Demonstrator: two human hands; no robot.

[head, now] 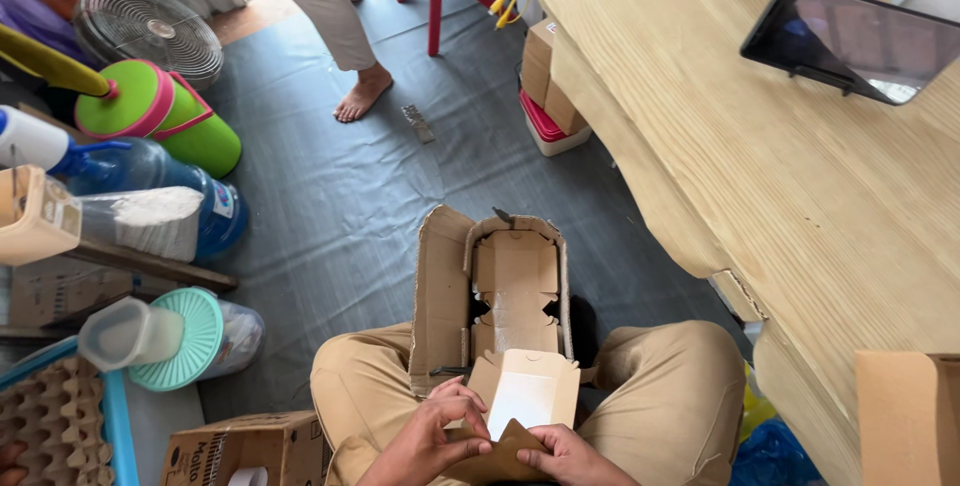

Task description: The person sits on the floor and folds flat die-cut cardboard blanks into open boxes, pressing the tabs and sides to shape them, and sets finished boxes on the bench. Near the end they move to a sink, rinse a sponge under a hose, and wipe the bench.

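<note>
I sit cross-legged in tan trousers with a small brown cardboard food box (524, 396) in my lap, its lid up and its white inside showing. My left hand (432, 438) grips the box's left front edge with curled fingers. My right hand (568, 458) pinches the brown front flap at the lower right. Just beyond the small box, a larger open cardboard carton (492, 291) rests between my knees, with several flat folded boxes stacked upright inside it.
A long pale wooden table (760, 176) runs along the right, carrying a dark tablet (855, 41) and a brown box (905, 416). Another person's bare leg (350, 56) stands ahead by a red stool. Jugs, a fan (148, 26), an egg tray and a cardboard box crowd the left.
</note>
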